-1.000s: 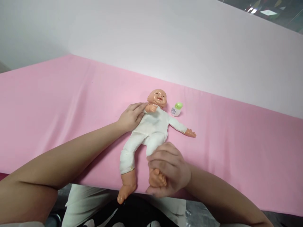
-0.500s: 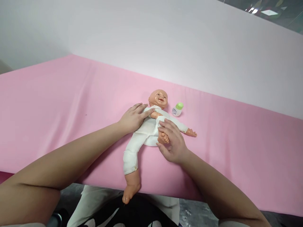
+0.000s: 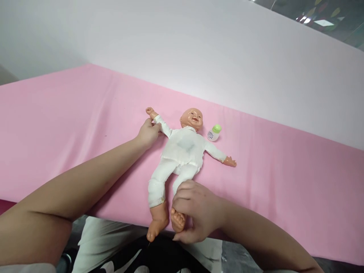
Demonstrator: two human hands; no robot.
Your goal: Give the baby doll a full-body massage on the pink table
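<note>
A baby doll (image 3: 183, 149) in a white suit lies on its back on the pink sheet (image 3: 71, 121), head toward the wall. My left hand (image 3: 148, 132) grips the doll's outstretched arm at the sleeve, near its wrist. My right hand (image 3: 196, 210) is closed around one of the doll's legs at the ankle, down at the near edge of the sheet; the bare foot shows beside my thumb. The doll's other leg lies straight beside it, and its other arm points out to the right.
A small white bottle with a green cap (image 3: 214, 132) lies just right of the doll's head. A white wall (image 3: 199, 49) rises behind the sheet. My lap is below the near edge.
My right hand drew the doll's leg from its folded position on the belly back down straight. My left hand moved the doll's arm off the chest and stretched it outward to the upper left.
</note>
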